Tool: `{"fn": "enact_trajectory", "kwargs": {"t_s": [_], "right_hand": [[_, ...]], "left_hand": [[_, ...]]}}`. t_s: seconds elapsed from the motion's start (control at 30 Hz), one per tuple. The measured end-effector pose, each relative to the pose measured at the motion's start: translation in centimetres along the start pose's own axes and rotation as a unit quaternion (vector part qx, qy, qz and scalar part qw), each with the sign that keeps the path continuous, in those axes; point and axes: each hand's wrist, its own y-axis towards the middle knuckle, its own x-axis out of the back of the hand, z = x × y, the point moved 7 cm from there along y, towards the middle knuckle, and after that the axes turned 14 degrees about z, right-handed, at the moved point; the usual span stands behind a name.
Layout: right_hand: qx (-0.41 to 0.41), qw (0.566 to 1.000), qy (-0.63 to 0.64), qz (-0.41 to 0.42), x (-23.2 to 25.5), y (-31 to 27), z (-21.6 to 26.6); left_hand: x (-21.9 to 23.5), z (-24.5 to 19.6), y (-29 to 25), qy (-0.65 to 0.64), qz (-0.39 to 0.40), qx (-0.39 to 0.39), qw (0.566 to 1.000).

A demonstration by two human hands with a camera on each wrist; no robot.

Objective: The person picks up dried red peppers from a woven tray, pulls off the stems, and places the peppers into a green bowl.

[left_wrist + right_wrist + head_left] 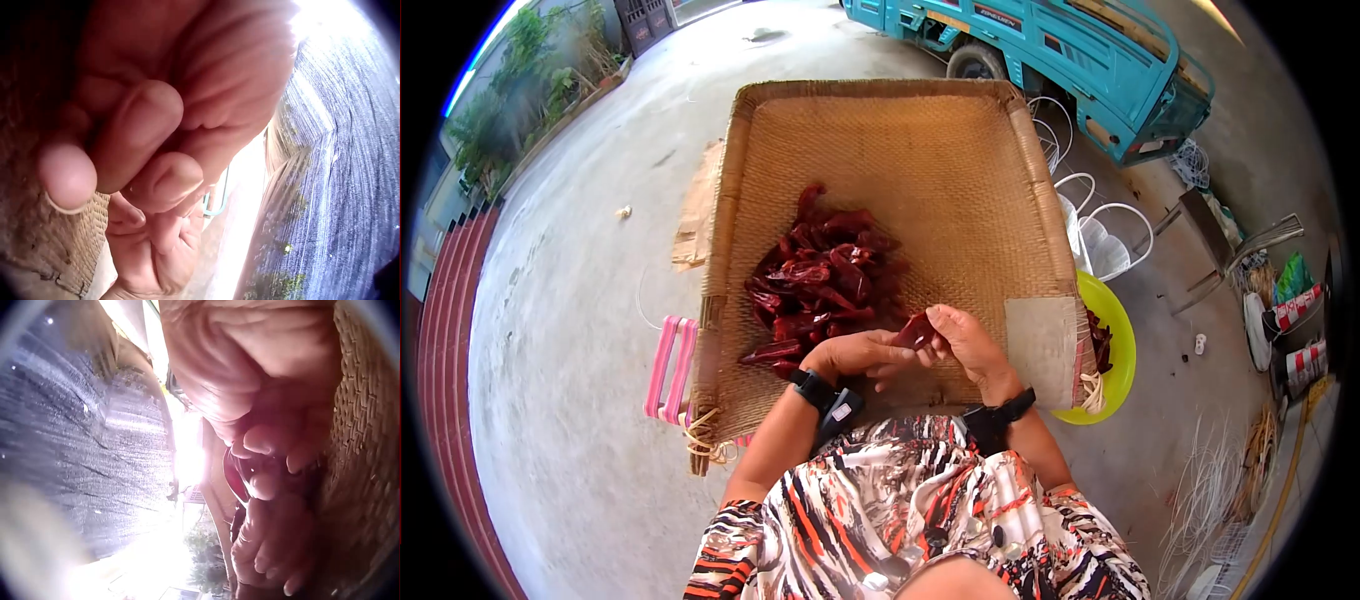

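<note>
A dried red chili pepper (pixel 914 331) is held between both hands over the near part of a woven tray (pixel 900 140). My left hand (pixel 855 352) grips its left end, and my right hand (pixel 968 345) pinches the other end with the thumb on top. In the right wrist view the pepper's glossy red edge (pixel 234 478) shows between the two hands. The left wrist view has the curled fingers of the left hand (pixel 144 125) in front, hiding the pepper. Left of the hands, a pile of dark red peppers (pixel 830 270) lies on the tray.
A yellow-green basin (pixel 1125 350) with more peppers stands under the tray's right edge. A pale patch (pixel 1042 350) covers the tray's near right corner. Pink stool bars (pixel 670 370) show at left. White buckets (pixel 1103 250) and a blue cargo tricycle (pixel 1080 60) stand beyond at right.
</note>
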Motion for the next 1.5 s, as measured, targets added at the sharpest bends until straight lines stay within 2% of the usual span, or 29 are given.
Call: {"fn": "enact_trajectory", "kwargs": {"t_s": [0.03,0.07,0.13,0.17,0.23,0.33,0.4,0.47,0.53,0.6,0.73,0.83,0.87,0.9,0.97,1.1,1.2,1.33,1.37,1.47,1.5], "right_hand": [[-0.010,1.000,0.024,0.004,0.0,-0.3,-0.3],[-0.022,0.999,0.049,0.007,-0.1,-0.5,-0.6],[0.014,0.996,0.054,-0.064,0.9,-1.2,-0.2],[0.038,0.993,0.040,-0.105,1.7,-1.8,0.3],[0.097,0.974,0.060,-0.194,4.1,-3.6,1.2],[0.189,0.916,0.194,-0.296,9.6,-7.7,2.1],[0.251,0.891,0.228,-0.302,13.0,-10.7,2.8],[0.300,0.840,0.305,-0.336,17.1,-14.0,1.8],[0.366,0.790,0.368,-0.326,18.7,-16.1,1.5],[0.361,0.762,0.417,-0.340,17.9,-16.2,1.8],[0.282,0.869,0.294,-0.281,12.9,-11.2,4.1],[0.160,0.950,0.117,-0.242,7.7,-5.2,6.3],[0.139,0.972,0.059,-0.182,5.7,-3.0,7.4],[0.117,0.986,0.002,-0.120,3.9,-0.8,8.2],[0.095,0.986,-0.116,-0.075,1.7,3.1,8.9],[0.112,0.940,-0.321,0.017,-1.3,9.8,10.0],[0.131,0.906,-0.402,0.014,-2.9,13.4,11.0],[0.178,0.782,-0.596,0.033,-5.0,18.9,11.1],[0.153,0.785,-0.599,0.037,-5.5,20.1,10.6],[0.094,0.707,-0.701,0.018,-7.1,22.8,9.4],[0.077,0.700,-0.710,0.010,-6.8,24.1,8.4]], "left_hand": [[-0.2,-0.1,0.0,-0.012,0.016,0.001,1.000],[-0.1,-0.3,0.0,-0.008,-0.001,-0.007,1.000],[0.0,-0.6,0.1,0.001,-0.036,-0.023,0.999],[0.6,-0.3,0.5,-0.023,-0.004,-0.078,0.997],[0.6,-0.6,0.5,-0.047,-0.026,-0.087,0.995],[0.8,-0.6,0.5,-0.048,-0.029,-0.081,0.995],[1.2,-0.3,0.6,-0.046,-0.030,-0.081,0.995],[1.6,0.1,0.8,-0.050,-0.040,-0.095,0.993],[1.9,0.3,0.9,-0.051,-0.046,-0.091,0.994],[2.0,0.3,1.0,-0.055,-0.050,-0.093,0.993],[2.0,0.3,0.9,-0.054,-0.054,-0.096,0.992],[2.0,0.3,0.9,-0.043,-0.065,-0.082,0.994],[2.1,0.3,0.9,-0.040,-0.070,-0.076,0.994],[2.1,0.2,0.9,-0.043,-0.076,-0.075,0.993],[2.2,0.3,0.8,-0.050,-0.088,-0.074,0.992],[2.1,0.5,1.1,-0.065,-0.071,-0.094,0.991],[1.8,0.3,1.4,-0.049,-0.067,-0.098,0.992],[1.4,-0.1,1.1,-0.053,-0.084,-0.088,0.991],[1.7,0.6,1.3,-0.042,-0.067,-0.080,0.994],[1.9,1.0,1.6,-0.037,-0.059,-0.084,0.994],[1.9,1.1,1.7,-0.020,-0.057,-0.088,0.994]]}}
